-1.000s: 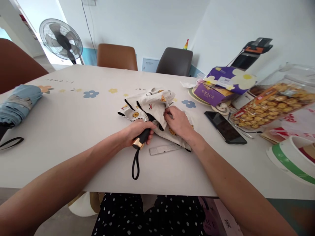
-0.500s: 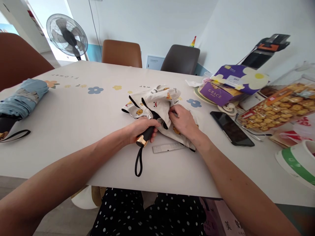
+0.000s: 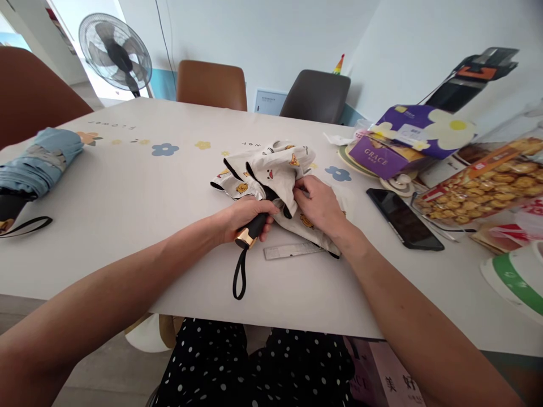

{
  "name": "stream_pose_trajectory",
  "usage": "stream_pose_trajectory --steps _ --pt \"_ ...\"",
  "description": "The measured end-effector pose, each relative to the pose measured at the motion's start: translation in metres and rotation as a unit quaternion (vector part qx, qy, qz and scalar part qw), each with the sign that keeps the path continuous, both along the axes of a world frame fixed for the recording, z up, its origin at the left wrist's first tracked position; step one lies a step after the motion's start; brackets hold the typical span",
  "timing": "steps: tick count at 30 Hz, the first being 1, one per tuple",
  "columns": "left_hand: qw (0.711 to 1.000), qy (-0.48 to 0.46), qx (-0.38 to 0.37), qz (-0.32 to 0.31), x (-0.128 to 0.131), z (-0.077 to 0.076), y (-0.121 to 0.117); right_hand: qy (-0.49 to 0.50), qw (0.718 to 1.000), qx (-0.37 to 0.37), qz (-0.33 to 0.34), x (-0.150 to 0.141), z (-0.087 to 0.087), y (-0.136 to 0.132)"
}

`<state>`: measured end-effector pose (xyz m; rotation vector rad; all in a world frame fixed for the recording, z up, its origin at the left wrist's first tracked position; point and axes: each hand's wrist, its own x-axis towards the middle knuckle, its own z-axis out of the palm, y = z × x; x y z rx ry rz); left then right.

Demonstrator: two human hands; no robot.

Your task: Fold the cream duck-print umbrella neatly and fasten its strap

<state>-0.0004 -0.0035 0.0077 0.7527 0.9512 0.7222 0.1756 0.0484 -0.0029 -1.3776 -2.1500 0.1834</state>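
Observation:
A folding umbrella (image 3: 274,169) with a cream canopy, cartoon prints and black edging lies loosely bunched over the middle of the table. My left hand (image 3: 248,219) is wrapped round its black handle, which has a gold end and a black wrist loop (image 3: 240,277) hanging toward me. On the canopy's right side, my right hand (image 3: 318,204) pinches a fold of the cloth between thumb and fingers. Part of the canopy spreads beneath that wrist. A grey strip like a ruler (image 3: 288,251) is partly under the cloth.
On the left lies a rolled light-blue umbrella (image 3: 48,161). A black phone (image 3: 405,219), a purple tissue box (image 3: 382,155), a jar of snacks (image 3: 487,181) and a white-and-green roll (image 3: 515,280) stand at the right. Chairs and a fan (image 3: 116,53) are beyond the table (image 3: 127,220).
The view has shifted slightly. Both hands keep their hold on the umbrella's handle and cloth, and the canopy looks almost the same.

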Motion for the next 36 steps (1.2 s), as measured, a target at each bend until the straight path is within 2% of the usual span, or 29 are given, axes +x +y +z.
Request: stream_pose_trajectory --steps 12,24,36 --pt "1.0 0.002 0.006 -0.001 -0.0005 -0.0025 0.0013 0.002 1.0 -0.012 -0.004 0.0009 -0.0016 0.0008" --pt "1.0 0.011 0.001 0.0 -0.0003 0.0015 -0.0008 -0.006 1.0 0.008 0.002 0.0018 -0.0031 0.0015" --pt "1.0 0.011 0.012 -0.011 -0.0012 -0.0023 0.0008 -0.007 1.0 0.028 0.008 0.0028 -0.0057 0.0035"
